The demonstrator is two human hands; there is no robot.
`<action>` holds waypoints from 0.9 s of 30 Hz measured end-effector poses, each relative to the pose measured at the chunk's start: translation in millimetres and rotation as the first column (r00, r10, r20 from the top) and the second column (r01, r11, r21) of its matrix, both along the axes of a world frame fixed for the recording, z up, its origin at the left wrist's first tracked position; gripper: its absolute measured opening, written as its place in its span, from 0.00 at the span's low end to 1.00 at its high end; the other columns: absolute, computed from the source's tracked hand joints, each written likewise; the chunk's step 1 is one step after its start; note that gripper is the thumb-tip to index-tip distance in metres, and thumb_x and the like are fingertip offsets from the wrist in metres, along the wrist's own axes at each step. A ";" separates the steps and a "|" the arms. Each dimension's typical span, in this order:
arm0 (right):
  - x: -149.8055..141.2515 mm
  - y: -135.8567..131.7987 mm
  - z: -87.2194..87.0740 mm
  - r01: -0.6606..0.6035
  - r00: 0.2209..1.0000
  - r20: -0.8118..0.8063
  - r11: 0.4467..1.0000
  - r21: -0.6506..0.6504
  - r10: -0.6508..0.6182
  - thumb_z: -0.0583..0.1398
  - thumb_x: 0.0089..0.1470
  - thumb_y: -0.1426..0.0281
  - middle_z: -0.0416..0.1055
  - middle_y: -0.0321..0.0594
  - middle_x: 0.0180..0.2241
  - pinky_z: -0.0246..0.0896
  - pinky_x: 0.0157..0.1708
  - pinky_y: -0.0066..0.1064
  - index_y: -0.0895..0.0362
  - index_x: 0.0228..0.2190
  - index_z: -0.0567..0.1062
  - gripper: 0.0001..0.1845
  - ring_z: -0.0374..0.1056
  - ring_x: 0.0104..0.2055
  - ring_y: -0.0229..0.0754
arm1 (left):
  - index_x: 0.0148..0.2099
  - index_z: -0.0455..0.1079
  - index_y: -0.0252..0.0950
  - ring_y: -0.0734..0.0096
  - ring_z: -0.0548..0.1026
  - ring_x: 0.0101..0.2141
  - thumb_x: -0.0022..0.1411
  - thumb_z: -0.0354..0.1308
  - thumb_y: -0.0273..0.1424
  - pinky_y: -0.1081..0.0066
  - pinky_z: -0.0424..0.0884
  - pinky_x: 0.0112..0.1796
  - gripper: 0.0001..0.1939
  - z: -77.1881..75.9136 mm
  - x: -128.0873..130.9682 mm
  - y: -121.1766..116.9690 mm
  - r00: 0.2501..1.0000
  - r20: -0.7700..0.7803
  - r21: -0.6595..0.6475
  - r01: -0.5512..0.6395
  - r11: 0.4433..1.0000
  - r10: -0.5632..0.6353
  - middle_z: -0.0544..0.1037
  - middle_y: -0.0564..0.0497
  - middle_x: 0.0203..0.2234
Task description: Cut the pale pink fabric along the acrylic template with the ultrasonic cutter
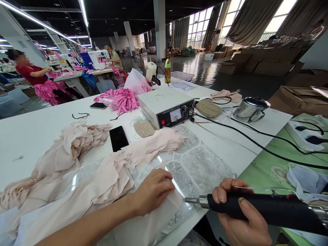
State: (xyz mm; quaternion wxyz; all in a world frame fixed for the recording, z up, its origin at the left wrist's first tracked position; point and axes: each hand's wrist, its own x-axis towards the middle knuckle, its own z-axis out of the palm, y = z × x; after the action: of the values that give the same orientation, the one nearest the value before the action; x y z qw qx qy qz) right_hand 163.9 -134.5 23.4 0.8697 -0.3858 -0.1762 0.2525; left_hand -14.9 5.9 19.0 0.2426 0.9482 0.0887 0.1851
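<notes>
While right hand (246, 227) clasps black tool (279, 210), its long axis runs sideways, tip (191, 200) pointing left at right edge of thin cloth (167, 206) on table (51, 126). Left hand (152, 191) just left of tip, fingers bent over cloth; pinching or pressing, cannot tell.

The rear of the black handheld tool (279, 210) is cut off by the right edge; the wrist of the right hand (241, 227) is cropped below. Cloth (174, 201) is partly covered by the left hand (151, 193); whether it is pinched or pressed cannot be told. The meter's (176, 115) markings are too small to be read.
</notes>
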 end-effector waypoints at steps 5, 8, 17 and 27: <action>-1.5 0.4 -0.5 -0.002 1.000 0.008 1.000 0.012 0.002 0.59 0.43 0.65 0.61 0.33 0.25 0.56 0.16 0.29 0.55 0.29 0.70 0.09 0.59 0.18 0.33 | 0.48 0.67 0.32 0.69 0.71 0.39 0.71 0.45 0.23 0.67 0.65 0.42 0.11 9.6 0.4 0.8 0.949 -0.067 0.311 0.315 0.897 -0.310 0.76 0.46 0.38; -1.3 0.0 -0.2 -0.002 1.000 0.027 1.000 0.002 0.002 0.59 0.43 0.64 0.62 0.34 0.25 0.56 0.16 0.29 0.54 0.29 0.71 0.09 0.59 0.18 0.34 | 0.48 0.66 0.31 0.68 0.71 0.39 0.72 0.44 0.24 0.67 0.65 0.43 0.10 12.2 1.5 3.1 0.927 -0.153 0.350 0.374 0.859 -0.342 0.75 0.45 0.36; -0.9 -1.6 3.3 0.007 0.998 0.062 1.000 -0.029 -0.005 0.61 0.44 0.63 0.63 0.35 0.24 0.59 0.16 0.29 0.55 0.29 0.72 0.10 0.60 0.18 0.34 | 0.46 0.66 0.29 0.69 0.69 0.33 0.71 0.45 0.23 0.67 0.64 0.40 0.09 10.6 2.1 5.8 0.916 -0.123 0.395 0.398 0.828 -0.381 0.74 0.47 0.31; -2.6 -1.7 6.9 0.041 0.994 0.104 0.997 -0.064 -0.034 0.62 0.44 0.62 0.62 0.35 0.24 0.59 0.14 0.30 0.53 0.29 0.72 0.10 0.59 0.17 0.34 | 0.46 0.66 0.32 0.69 0.69 0.33 0.71 0.45 0.24 0.67 0.66 0.38 0.09 11.3 3.6 5.5 0.922 -0.166 0.382 0.387 0.839 -0.349 0.73 0.47 0.32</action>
State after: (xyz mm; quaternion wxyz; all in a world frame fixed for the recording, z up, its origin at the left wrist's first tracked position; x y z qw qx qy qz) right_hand 161.4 -136.2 30.3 0.8509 -0.4299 -0.2049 0.2217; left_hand -11.3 11.4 30.2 0.0662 0.9842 -0.1247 0.1065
